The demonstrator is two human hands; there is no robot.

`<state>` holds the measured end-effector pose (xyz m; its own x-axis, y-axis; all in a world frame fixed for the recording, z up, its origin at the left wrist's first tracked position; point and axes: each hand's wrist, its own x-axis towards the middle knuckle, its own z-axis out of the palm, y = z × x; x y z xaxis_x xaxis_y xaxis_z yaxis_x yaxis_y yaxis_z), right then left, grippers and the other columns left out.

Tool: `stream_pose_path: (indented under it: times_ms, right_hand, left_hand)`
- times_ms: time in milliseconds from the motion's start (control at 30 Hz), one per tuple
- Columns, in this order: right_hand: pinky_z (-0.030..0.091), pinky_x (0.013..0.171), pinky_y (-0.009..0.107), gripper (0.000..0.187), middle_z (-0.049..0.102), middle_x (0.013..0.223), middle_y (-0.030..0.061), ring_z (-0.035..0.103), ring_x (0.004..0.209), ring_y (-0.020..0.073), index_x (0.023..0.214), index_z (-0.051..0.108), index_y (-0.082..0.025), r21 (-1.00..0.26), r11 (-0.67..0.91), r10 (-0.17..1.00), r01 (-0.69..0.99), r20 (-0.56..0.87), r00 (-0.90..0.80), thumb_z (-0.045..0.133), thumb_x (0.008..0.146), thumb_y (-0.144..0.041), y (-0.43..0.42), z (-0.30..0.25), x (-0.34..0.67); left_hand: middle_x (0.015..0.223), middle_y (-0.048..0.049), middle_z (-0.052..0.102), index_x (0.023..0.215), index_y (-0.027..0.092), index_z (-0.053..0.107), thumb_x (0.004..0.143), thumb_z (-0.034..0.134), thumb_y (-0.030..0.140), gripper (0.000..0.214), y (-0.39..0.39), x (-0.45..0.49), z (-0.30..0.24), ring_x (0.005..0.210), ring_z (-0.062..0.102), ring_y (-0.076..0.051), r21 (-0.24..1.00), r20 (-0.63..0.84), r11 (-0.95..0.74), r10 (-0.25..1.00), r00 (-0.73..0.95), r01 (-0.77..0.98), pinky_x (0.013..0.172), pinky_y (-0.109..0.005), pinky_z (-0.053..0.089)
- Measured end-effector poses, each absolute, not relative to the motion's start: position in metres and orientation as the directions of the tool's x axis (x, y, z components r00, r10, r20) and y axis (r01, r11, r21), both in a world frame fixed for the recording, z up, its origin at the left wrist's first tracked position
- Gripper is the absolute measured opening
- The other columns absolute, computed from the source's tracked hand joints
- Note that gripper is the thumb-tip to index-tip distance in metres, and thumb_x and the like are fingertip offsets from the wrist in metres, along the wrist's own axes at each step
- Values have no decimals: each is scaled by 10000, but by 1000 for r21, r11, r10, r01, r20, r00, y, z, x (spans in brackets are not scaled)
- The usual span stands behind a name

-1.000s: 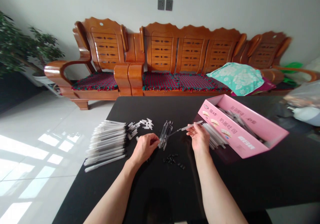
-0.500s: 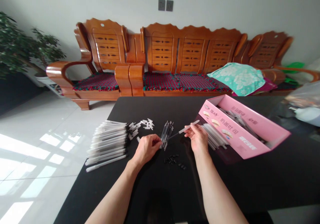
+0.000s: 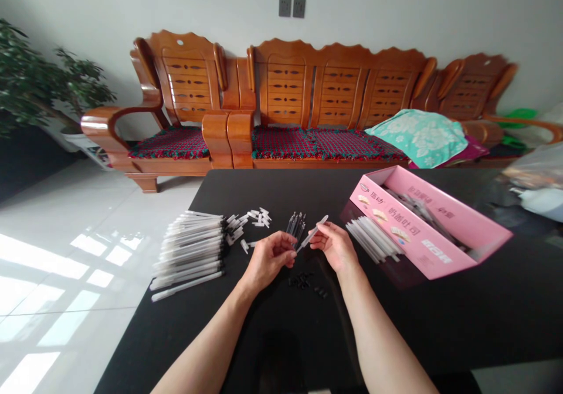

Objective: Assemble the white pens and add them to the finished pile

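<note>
My right hand [image 3: 335, 246] pinches a white pen barrel [image 3: 313, 232] that points up and to the right. My left hand [image 3: 269, 257] is closed at the barrel's lower end, fingers pinched on something thin there that I cannot make out clearly. Both hands hover over the black table [image 3: 272, 194]. Just behind them lies a small bunch of dark refills [image 3: 296, 223]. Several small black tips [image 3: 303, 280] lie below the hands. A pile of white assembled pens [image 3: 190, 250] sits to the left, with loose white caps [image 3: 250, 219] beside it.
A pink cardboard box [image 3: 435, 230] with more parts stands at the right, a row of white barrels [image 3: 372, 238] next to it. A wooden sofa [image 3: 325, 107] and armchair [image 3: 176, 107] stand behind the table. A plastic bag [image 3: 536, 177] lies far right, a plant [image 3: 39, 89] far left.
My right hand has brought the barrel leftward and closer to my left hand. My left hand has lifted off the refill bunch and now meets the barrel's lower end.
</note>
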<state>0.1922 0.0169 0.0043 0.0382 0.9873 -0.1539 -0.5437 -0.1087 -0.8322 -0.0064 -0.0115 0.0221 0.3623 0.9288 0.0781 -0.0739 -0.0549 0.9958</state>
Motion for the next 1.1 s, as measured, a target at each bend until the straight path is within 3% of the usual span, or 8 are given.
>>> stream_pose_path:
  times_ms: [200,333,467,600,767,900,1000,1100]
  right_hand:
    - [578,420,249,167,757,705,105,719,536,210,786,648,-130,-818,-208,978,-536,-184,-99,769,719,-223,15,3,191]
    - [601,489,235,80,762,703,85,720,549,178,773,677,-132,-736,-83,986,-672,-157,51,726,744,-189,19,1,199]
    - [604,499,233,28,760,683,75,716,543,168,749,691,-140,-704,-28,977,-709,-168,128,698,754,-167,22,0,204]
    - [605,498,243,31,761,688,70,717,549,173,752,691,-147,-720,-26,983,-693,-145,114,709,742,-170,22,-1,202]
    - [605,504,243,43,760,688,71,713,541,169,743,686,-145,-732,-20,985,-681,-130,110,712,744,-179,21,0,198]
    - [606,503,250,53,760,689,71,712,542,172,747,686,-145,-736,-25,987,-676,-126,101,722,731,-181,22,-1,197]
    - [605,497,256,64,760,688,78,713,542,177,747,685,-143,-737,-26,987,-676,-128,101,727,725,-186,22,-1,197]
    - [601,487,251,62,759,683,78,712,538,179,743,682,-145,-737,-19,984,-676,-135,119,725,724,-185,22,-2,198]
  left_hand:
    - [719,2,647,982,157,629,812,655,277,210,-10,-7,17,553,572,-97,981,121,-159,952,280,115,529,-196,446]
    - [661,3,640,925,163,680,843,610,287,164,-10,-13,22,538,566,-111,938,115,-186,963,242,293,527,-205,440]
    - [803,-32,686,881,195,745,844,617,242,141,-15,-12,30,697,619,-141,823,199,-377,892,406,426,651,-229,462]
    - [960,-62,677,1031,210,737,869,613,273,213,-22,2,27,801,634,-162,731,215,-517,794,569,445,734,-251,485]
    - [962,-83,659,1000,189,716,835,654,358,245,-26,22,18,893,631,-221,533,179,-596,773,609,600,802,-306,497]
    - [877,-79,649,864,181,698,838,614,271,126,-26,31,17,842,627,-213,438,146,-583,797,586,684,761,-299,492]
    - [842,-74,648,793,181,680,840,581,222,117,-27,32,17,809,627,-200,433,160,-579,803,574,691,724,-284,484]
    - [854,-64,669,810,186,685,838,591,223,105,-26,29,18,791,631,-184,534,206,-537,832,515,653,716,-269,480]
